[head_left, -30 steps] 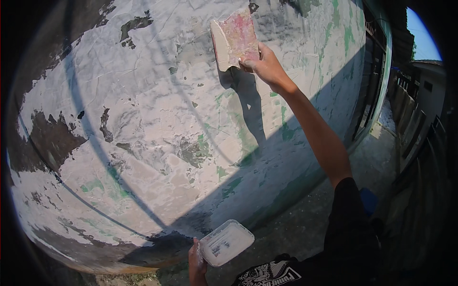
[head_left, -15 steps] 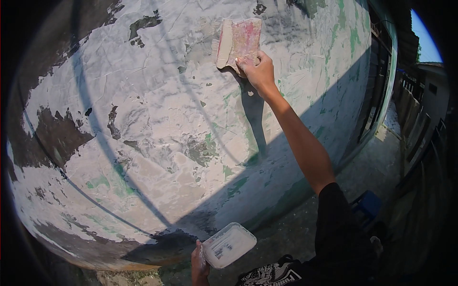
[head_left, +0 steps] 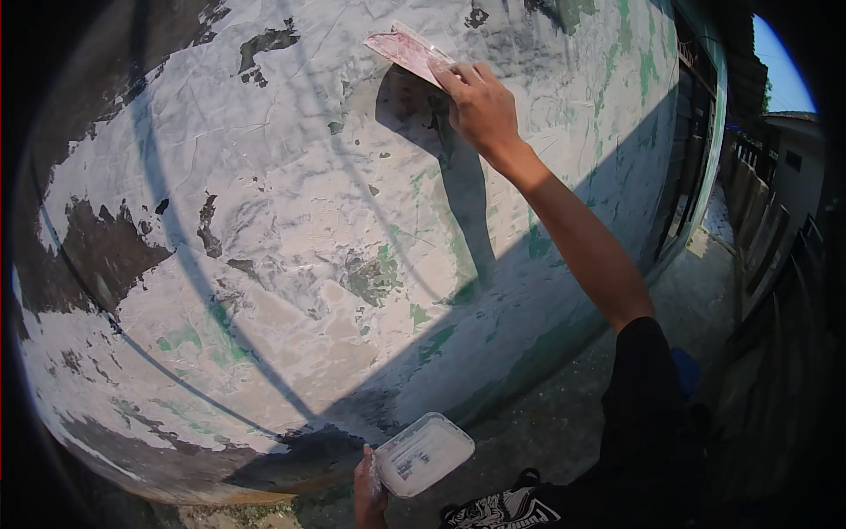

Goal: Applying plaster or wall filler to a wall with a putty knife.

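My right hand (head_left: 485, 115) is closed on a flat putty spreader (head_left: 404, 51), its pink-stained sheet tilted and seen at a slant. The spreader is up near the top of a rough wall (head_left: 291, 203) coated patchily in white filler; whether its edge touches the surface I cannot tell. Its dark shadow falls on the wall just below. Low down, my left hand (head_left: 368, 485) grips the side of a shallow, whitish plastic tray (head_left: 455, 426), smeared inside with white paste. White residue marks the fingers of that hand.
Green paint and dark bare patches (head_left: 101, 251) show through the filler. To the right, a dark doorway or window frame (head_left: 696, 115) interrupts the wall. A concrete path (head_left: 705, 273) runs alongside, with a blue object (head_left: 686, 370) partly hidden behind my arm.
The spreader has turned from facing me nearly flat to a slanted, edge-on angle, shifting slightly up and left. My right forearm has swung with it. The left hand and tray stay almost still.
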{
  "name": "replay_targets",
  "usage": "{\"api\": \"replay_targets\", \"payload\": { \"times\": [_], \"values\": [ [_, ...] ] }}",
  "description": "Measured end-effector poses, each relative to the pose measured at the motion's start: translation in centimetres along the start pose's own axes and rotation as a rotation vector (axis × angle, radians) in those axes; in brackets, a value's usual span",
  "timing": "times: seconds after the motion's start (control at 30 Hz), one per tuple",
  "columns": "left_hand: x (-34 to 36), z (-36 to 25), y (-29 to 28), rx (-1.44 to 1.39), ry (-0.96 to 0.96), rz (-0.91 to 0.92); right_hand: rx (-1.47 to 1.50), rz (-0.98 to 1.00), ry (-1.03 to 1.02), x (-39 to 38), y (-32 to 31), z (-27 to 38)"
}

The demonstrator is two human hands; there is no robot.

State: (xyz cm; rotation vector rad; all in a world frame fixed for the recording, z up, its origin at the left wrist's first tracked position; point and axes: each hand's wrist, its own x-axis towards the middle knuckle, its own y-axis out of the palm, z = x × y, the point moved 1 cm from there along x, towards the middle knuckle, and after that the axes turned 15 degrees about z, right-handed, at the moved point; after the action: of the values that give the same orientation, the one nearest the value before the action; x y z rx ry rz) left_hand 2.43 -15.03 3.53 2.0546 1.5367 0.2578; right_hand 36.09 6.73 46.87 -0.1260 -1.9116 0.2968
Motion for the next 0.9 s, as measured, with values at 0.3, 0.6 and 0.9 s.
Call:
{"api": "replay_targets", "payload": {
  "times": [0.3, 0.6, 0.9],
  "values": [
    [0.1, 0.2, -0.1, 0.020, 0.002, 0.016, -0.103, 0.064, -0.145, -4.9, 0.3, -0.3],
    [-0.3, 0.2, -0.6, 0.001, -0.017, 0.029, -0.187, 0.154, -0.125, -5.6, 2.8, 0.8],
    [-1.3, -0.1, -1.9, 0.021, 0.011, 0.041, -0.178, 0.038, -0.003, -4.8, 0.8, 0.0]
  ]
}}
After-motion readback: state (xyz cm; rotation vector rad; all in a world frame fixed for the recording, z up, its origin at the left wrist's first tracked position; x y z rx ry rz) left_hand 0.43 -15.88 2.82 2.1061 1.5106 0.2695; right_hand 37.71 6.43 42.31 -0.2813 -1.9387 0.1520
